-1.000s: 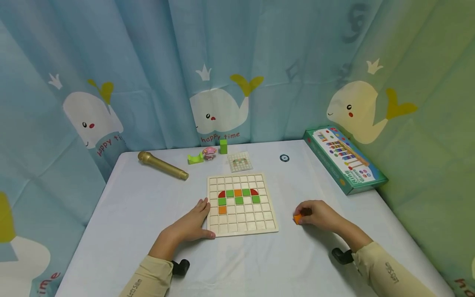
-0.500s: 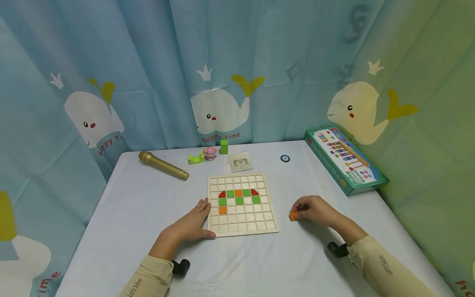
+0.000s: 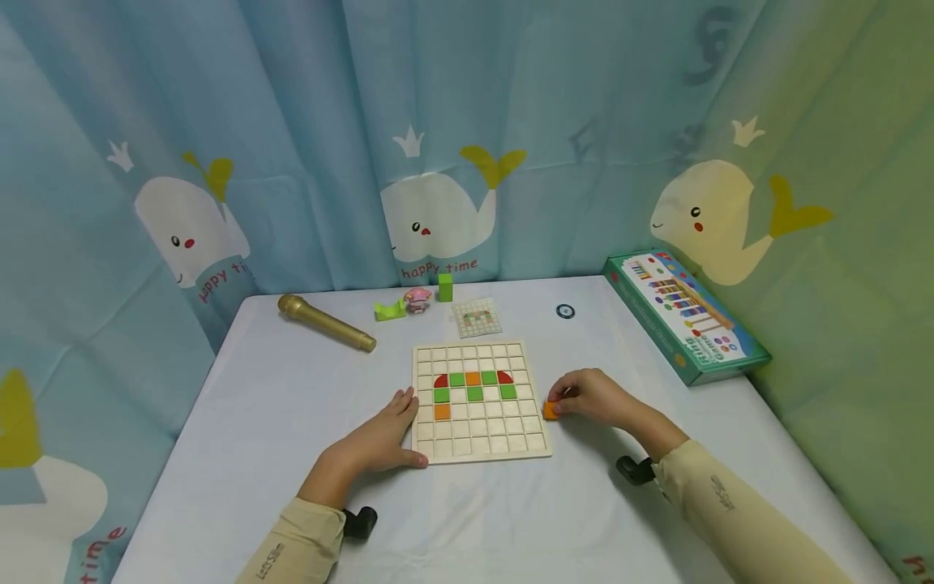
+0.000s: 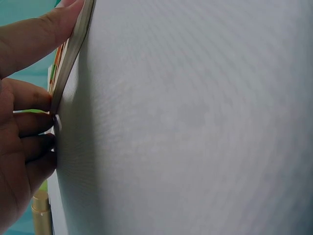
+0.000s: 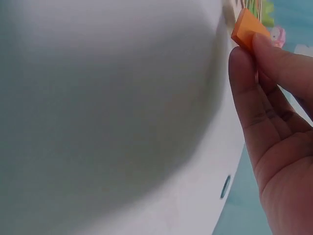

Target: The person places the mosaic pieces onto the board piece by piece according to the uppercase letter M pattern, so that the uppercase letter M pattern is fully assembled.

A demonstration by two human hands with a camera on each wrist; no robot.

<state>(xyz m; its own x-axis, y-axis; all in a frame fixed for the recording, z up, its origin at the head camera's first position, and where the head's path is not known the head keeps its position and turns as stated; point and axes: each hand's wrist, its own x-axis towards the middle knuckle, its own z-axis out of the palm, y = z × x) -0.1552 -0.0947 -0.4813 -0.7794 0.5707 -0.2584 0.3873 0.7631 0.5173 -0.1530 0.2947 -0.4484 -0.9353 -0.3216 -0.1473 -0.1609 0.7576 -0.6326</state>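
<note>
Nearest the person, the left hand point(image 3: 379, 438) lies flat-fingered against the 9 o'clock edge of the wooden grid board point(image 3: 477, 442), thumb along its near corner, steadying it without gripping; the left wrist view shows the fingertips point(image 4: 34, 122) pressed to the board's rim. At the board's 3 o'clock edge, the right hand point(image 3: 591, 397) pinches a small orange tile point(image 3: 550, 410) between thumb and fingertips, the tile just beside the rim and low over the table point(image 3: 292, 422). From this hand the open cells lie toward 9 o'clock; the right hand is plainly the nearer one. On the board, an arch of red, green and orange pieces point(image 3: 473, 385) sits mid-grid, with one orange square point(image 3: 442, 411) below its left leg. Nothing stands between tile and board. Farther off, toward 12 o'clock, are a pattern card point(image 3: 477, 317), a gold microphone point(image 3: 326, 323), small green and pink toys point(image 3: 416, 300), and at 2 o'clock a green game box point(image 3: 686, 316).
</note>
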